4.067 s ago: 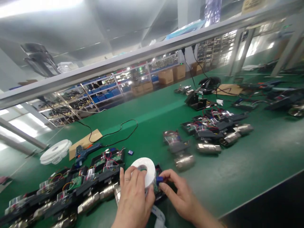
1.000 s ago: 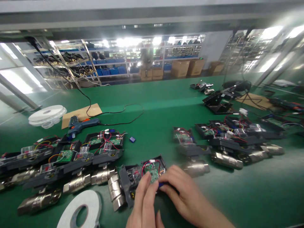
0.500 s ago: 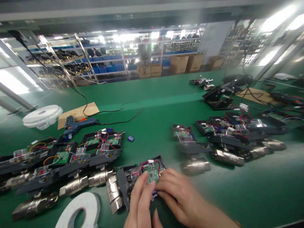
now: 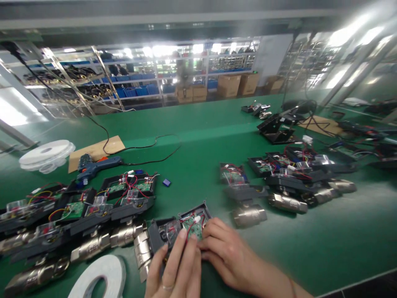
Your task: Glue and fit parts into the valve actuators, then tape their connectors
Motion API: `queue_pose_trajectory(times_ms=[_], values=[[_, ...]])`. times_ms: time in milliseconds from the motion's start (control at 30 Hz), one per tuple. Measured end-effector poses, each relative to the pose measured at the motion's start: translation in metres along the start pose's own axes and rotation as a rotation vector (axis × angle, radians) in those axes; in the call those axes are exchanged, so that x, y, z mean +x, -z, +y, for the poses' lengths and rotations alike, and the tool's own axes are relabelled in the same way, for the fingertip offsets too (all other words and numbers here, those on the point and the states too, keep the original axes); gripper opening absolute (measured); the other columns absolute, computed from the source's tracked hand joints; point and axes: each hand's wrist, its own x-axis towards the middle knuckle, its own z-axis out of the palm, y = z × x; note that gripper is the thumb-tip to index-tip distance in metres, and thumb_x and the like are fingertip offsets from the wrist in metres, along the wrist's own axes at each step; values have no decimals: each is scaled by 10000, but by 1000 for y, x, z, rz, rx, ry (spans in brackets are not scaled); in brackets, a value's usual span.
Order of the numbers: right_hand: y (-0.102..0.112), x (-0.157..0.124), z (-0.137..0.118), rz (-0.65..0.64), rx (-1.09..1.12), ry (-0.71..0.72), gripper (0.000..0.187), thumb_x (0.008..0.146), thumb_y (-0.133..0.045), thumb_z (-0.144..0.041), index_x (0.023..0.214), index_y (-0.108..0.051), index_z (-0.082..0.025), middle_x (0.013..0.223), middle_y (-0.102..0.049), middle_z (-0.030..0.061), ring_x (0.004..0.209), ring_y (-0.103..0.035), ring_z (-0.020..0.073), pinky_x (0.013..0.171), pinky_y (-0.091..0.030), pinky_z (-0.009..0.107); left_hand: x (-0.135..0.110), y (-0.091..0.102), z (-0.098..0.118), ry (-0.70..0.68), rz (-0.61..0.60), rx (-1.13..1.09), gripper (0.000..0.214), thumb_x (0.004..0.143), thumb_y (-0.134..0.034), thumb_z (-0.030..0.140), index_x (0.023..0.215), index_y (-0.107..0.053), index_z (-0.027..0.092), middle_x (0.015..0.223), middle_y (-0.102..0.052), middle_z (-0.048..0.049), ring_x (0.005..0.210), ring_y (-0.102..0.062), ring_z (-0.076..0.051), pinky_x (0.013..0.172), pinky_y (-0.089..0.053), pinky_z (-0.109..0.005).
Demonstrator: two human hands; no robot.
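An open dark grey valve actuator (image 4: 156, 238) lies in front of me, with a green circuit board (image 4: 194, 229), red wires and a white connector in its box. Its metal ball valve (image 4: 142, 250) points left. My left hand (image 4: 178, 265) is closed over the near side of the housing, fingertips by the clear cover and the board. At the box's right near edge, my right hand (image 4: 228, 254) has its fingers pinched together against the left fingertips. What the right fingers hold is hidden.
Several similar actuators with valves stand left (image 4: 93, 211) and right (image 4: 288, 182). A white tape roll (image 4: 116, 269) lies near left. Behind are a blue glue gun (image 4: 101, 165), a small blue block (image 4: 166, 182), white reels (image 4: 46, 153) and a black stand (image 4: 276, 130).
My left hand has spread farther left over the housing. The blue piece seen between my fingers is now hidden. The white connector sits nearer the board's middle. The whole view has shifted slightly.
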Motion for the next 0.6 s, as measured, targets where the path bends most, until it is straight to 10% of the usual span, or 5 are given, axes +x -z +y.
queue_pose_trajectory(times_ms=[200,600], values=[[3,-6,-2,66,21,-8,204,976,-541,-101,1153,-596,-185,1055,-659,95,999,-552,252,904,-498,417,7,0,-9,-31,-70,-80,267,1036,-503,136,971,-761,158,1089,-794,-87,1569,-218,-273,1292,-56,-625],[10,-13,2,64,-207,95,176,971,-510,-41,1024,-590,-189,973,-639,79,964,-527,247,873,-488,417,5,0,-11,-20,-126,-74,309,1052,-461,162,961,-755,146,998,-784,-89,1571,-203,-306,1279,1,-686]])
